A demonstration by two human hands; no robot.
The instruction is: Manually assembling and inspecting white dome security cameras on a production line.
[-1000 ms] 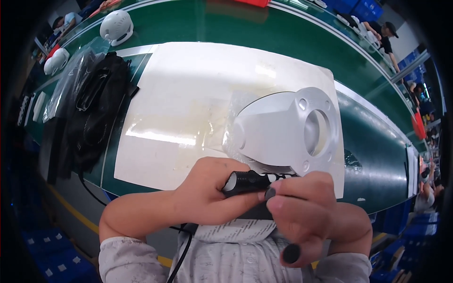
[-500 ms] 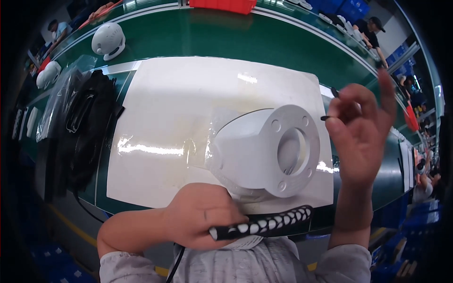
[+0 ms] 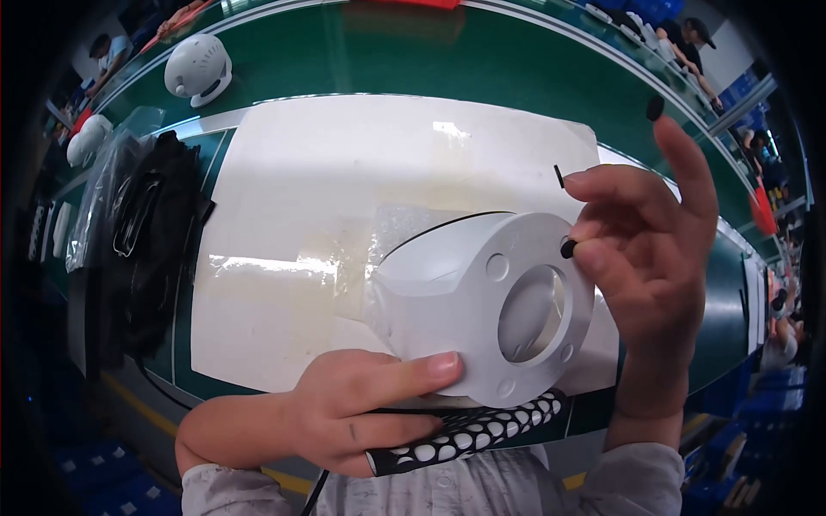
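A green work surface (image 3: 344,60) is stretching across your view, curving toward the rim. On it, a large white board (image 3: 292,172) is lying flat, filling the middle. At 9 o'clock, a black bundle (image 3: 163,249) is slumping against a crinkled clear plastic bag (image 3: 99,206).

The white housing (image 3: 430,310) is resting on the board, just off centre toward 4 o'clock. Its round flange (image 3: 533,245) is facing up toward you, showing a large central opening and four small round spots spaced around the ring. At about 10:30, a white rounded device (image 3: 198,69) is standing on its base, well apart from your hands.

At 3 o'clock, your right hand (image 3: 654,275) is hovering beside the flange with fingers and thumb spread wide. Toward 7 o'clock, your left hand (image 3: 344,404) is gripping a curved black sheet (image 3: 482,434) patterned with white circles, while one finger is lying against the housing's near edge. The sheet is sitting between 5 and 6 o'clock.

Smallest of all, three black pads (image 3: 655,107) are clinging to separate right fingertips. The thumb's pad is showing right by the flange's 1 o'clock spot; you cannot tell whether they are touching.
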